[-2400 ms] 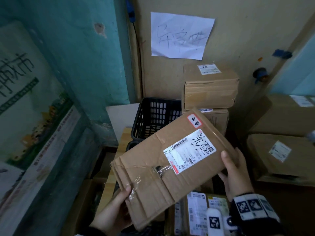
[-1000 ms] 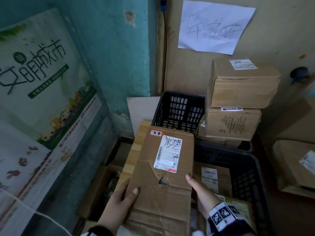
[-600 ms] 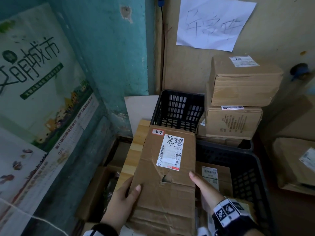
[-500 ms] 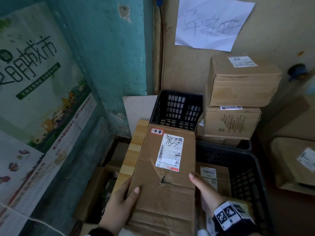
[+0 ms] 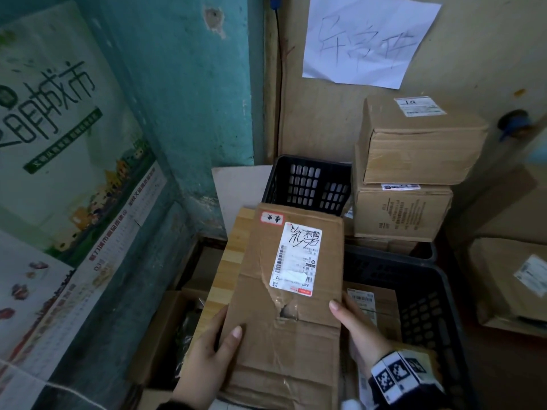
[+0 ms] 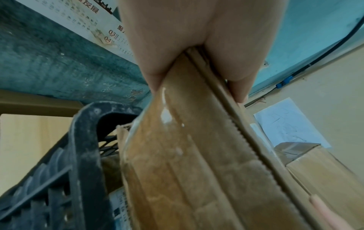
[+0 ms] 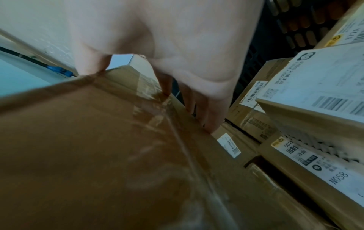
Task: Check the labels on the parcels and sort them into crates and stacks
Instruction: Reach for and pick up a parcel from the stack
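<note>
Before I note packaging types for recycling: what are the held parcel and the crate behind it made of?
The parcel looks like brown corrugated cardboard, matte: creased, torn near its paper label, fluted edge showing at the left hand, glossy clear tape in strips. The crate seems moulded black plastic, dull, with slotted walls.

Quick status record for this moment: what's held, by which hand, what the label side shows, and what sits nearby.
held item: flat cardboard parcel, label side up
left hand: grips the parcel's left edge, thumb on top
right hand: holds the right edge, thumb on top
label: white shipping label with handwritten marks; small red-edged sticker above it
damage: torn hole below the label
under parcel: wooden board
right of parcel: black crate holding labelled boxes
behind: second black crate, two stacked boxes
</note>
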Demonstrator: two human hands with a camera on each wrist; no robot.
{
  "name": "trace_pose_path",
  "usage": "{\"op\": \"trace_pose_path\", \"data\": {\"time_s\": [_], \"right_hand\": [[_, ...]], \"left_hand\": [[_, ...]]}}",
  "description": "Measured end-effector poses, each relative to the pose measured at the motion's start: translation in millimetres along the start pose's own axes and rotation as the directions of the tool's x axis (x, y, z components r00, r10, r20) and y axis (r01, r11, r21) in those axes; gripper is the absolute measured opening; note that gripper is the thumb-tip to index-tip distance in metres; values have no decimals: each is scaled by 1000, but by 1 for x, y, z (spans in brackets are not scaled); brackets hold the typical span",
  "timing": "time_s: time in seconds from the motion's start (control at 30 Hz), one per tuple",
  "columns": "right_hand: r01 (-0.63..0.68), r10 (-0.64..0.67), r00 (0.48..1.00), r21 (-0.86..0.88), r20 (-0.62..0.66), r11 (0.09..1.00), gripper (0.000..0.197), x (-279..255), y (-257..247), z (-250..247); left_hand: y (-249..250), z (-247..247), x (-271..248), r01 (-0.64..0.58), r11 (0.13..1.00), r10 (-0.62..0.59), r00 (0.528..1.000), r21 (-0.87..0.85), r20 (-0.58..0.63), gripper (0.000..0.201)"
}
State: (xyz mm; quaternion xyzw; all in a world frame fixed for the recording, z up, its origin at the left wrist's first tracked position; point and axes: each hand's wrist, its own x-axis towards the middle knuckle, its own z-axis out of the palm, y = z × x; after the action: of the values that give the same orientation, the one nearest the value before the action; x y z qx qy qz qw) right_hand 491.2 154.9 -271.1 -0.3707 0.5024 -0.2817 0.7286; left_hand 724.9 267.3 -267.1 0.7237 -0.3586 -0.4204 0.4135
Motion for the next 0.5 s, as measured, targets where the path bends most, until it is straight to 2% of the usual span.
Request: {"op": "trace_pose_path", "data": {"time_s": [0.13,0.27,0.5], "right_hand": [[15,-15,1000,-2,-11,1000,49,3,0,0],[-16,16,1000,5,6,1000,48,5,7,-6],[-14,14,1000,-27,5,1000,43,11,9,-13]], "left_hand": [[-4,5,4,45,999,-45,998,3,43,34],[-6,11,6,32,999,-33,993,4,110,33],[-19,23,12,53,993,-64,992,105,111,42]]}}
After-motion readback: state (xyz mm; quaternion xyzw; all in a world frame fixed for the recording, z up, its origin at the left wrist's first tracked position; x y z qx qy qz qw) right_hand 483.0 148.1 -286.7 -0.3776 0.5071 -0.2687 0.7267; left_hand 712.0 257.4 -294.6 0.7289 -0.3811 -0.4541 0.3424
